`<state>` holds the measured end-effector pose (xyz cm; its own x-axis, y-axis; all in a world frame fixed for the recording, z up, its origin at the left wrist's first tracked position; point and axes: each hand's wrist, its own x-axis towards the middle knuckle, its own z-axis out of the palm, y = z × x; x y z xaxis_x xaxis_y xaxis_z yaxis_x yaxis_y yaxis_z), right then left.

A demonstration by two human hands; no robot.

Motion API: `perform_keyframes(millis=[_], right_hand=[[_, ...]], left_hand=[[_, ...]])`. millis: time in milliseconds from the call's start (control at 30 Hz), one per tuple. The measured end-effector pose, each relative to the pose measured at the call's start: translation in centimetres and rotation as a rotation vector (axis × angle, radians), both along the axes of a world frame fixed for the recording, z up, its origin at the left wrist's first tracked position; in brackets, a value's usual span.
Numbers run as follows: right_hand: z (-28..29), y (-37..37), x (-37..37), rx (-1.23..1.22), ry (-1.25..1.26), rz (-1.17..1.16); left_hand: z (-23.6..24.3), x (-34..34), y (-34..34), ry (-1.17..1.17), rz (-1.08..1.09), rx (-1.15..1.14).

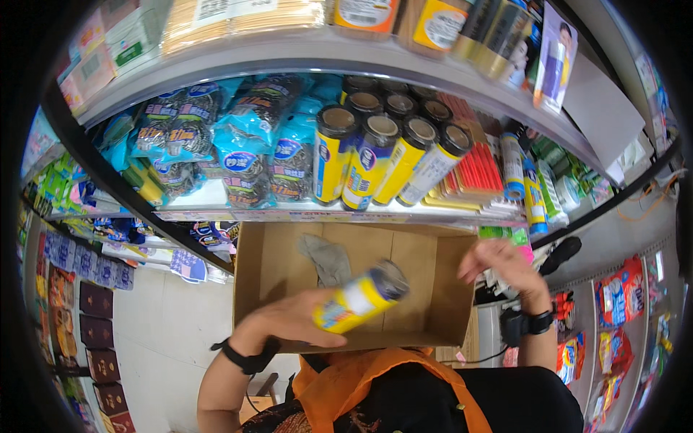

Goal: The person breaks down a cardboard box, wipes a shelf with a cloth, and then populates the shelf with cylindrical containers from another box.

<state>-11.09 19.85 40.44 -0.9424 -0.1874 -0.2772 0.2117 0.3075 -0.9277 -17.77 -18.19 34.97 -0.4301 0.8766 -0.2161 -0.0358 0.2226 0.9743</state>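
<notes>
My left hand [292, 317] is wrapped round a yellow-labelled roll of bin bags [357, 297], its dark end tilted up to the right. The roll is over the near part of an open cardboard box [451, 289]. Inside the box lies a crumpled grey cloth [325, 258]. My right hand [502, 265] is at the box's right rim, empty, with its fingers loosely bent and partly apart. Several similar upright rolls [369, 162] stand in rows on the shelf above the box, close to its front edge.
Blue packs of steel-wool scourers [245, 169] fill the shelf left of the rolls; red-topped flat packs [473, 169] lie at their right. An upper shelf [238, 54] overhangs them. Dark boxes [96, 332] are stacked at the far left, and bagged goods [621, 296] hang at the right.
</notes>
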Motion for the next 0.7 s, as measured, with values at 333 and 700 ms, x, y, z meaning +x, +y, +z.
perform_keyframes(millis=[333,700], right_hand=[[4.5,-6.8,-2.2,0.352,0.821,-0.437],[3.2,-7.6,-7.7,0.607,1.166,-0.524]], left_hand=[[11.6,-2.4,-2.9,0.003,0.612,0.406],[17.1,-4.7,-3.5,0.544,0.614,0.016]])
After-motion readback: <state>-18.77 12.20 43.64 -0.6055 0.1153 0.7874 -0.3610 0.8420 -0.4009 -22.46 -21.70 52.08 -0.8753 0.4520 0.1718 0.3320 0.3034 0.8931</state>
